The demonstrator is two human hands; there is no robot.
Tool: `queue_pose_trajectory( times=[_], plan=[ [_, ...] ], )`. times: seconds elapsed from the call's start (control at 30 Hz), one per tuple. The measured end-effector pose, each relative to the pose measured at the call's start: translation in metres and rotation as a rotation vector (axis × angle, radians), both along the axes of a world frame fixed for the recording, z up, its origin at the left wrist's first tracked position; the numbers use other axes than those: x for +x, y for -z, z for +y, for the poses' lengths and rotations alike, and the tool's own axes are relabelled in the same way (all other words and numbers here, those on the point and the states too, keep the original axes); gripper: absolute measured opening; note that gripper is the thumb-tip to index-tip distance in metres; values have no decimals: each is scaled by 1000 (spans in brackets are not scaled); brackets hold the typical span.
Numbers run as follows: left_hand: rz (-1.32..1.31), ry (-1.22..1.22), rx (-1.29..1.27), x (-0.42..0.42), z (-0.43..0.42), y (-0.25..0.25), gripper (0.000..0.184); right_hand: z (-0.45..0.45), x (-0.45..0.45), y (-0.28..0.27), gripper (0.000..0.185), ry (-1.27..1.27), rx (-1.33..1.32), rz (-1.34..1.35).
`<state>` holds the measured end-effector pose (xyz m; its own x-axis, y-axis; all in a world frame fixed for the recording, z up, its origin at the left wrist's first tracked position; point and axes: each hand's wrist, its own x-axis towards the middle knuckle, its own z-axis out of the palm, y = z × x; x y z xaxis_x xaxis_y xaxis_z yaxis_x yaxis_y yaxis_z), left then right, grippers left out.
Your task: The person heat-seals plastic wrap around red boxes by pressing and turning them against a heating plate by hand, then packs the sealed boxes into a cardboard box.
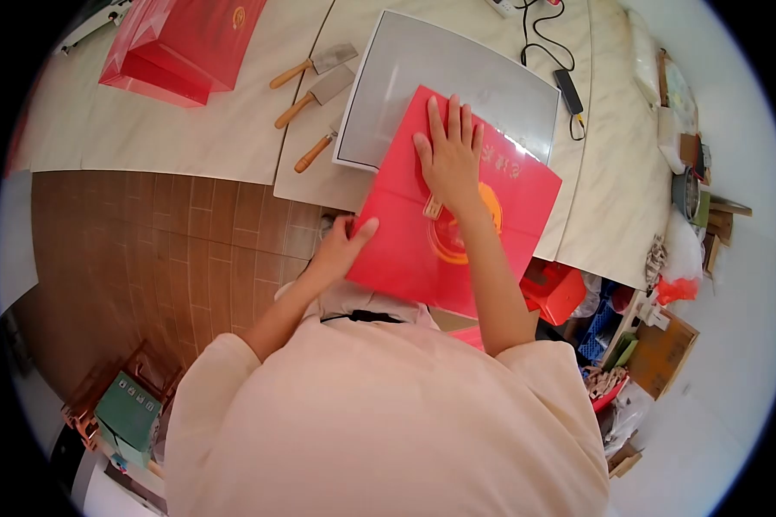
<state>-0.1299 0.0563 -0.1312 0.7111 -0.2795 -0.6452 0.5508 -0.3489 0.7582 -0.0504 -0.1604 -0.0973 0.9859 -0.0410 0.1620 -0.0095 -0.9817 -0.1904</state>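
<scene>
A red gift bag, lying flat with a crease across it and gold lettering and an orange ring printed on it, slants from the grey panel toward my body. My right hand rests flat on its upper part, fingers stretched out. At the bag's left edge, my left hand grips with the thumb on top; its other fingers are partly hidden. Beneath the bag's far end is the grey panel with a white rim, on the table.
Several wooden-handled blades, including a cleaver, lie left of the panel. A standing red bag is at the back left. A black cable with an adapter runs along the right. A red stool and cluttered boxes stand low at right.
</scene>
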Motion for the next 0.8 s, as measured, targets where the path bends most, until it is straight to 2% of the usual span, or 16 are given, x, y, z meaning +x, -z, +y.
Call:
queue_pose_trajectory(
  times=[0.1, 0.17, 0.23, 0.27, 0.33, 0.4, 0.43, 0.5, 0.53, 0.6, 0.63, 0.7, 0.77, 0.8],
  plan=[
    [45, 70, -26, 43, -4, -19, 90, -12, 32, 6, 56, 6, 24, -23],
    [85, 131, -79, 58, -6, -46, 90, -22, 39, -11, 59, -11, 18, -5],
    [112, 204, -139, 69, -9, -73, 90, -35, 29, -39, 62, -45, 573, 136],
    [177, 237, -198, 71, -11, -83, 88, -34, 8, -73, 65, -15, 612, 130],
    [244, 273, -275, 77, -12, -104, 86, -33, -54, -135, 69, -38, 229, 48],
    [320, 448, -337, 96, -15, -123, 85, -15, -111, -181, 78, -74, 348, 179],
    [312, 452, -355, 103, -18, -133, 85, -5, -129, -187, 78, -73, 329, 176],
    [403, 420, -398, 115, -27, -149, 79, 16, -150, -187, 86, -89, -78, 133],
    [445, 426, -395, 123, -34, -146, 78, 8, -148, -175, 86, -86, -95, 127],
    [443, 400, -465, 128, -42, -167, 75, -17, -129, -143, 89, -4, -445, -244],
    [448, 361, -520, 132, -44, -176, 73, -19, -118, -151, 89, -9, -459, -248],
    [489, 319, -648, 154, -41, -180, 68, -19, -90, -177, 85, -31, -263, -324],
    [363, 188, -724, 173, -31, -181, 65, -21, -74, -204, 82, 27, -148, -366],
    [219, 89, -815, 175, -21, -179, 66, -20, -72, -216, 81, 170, -50, -384]
  ],
)
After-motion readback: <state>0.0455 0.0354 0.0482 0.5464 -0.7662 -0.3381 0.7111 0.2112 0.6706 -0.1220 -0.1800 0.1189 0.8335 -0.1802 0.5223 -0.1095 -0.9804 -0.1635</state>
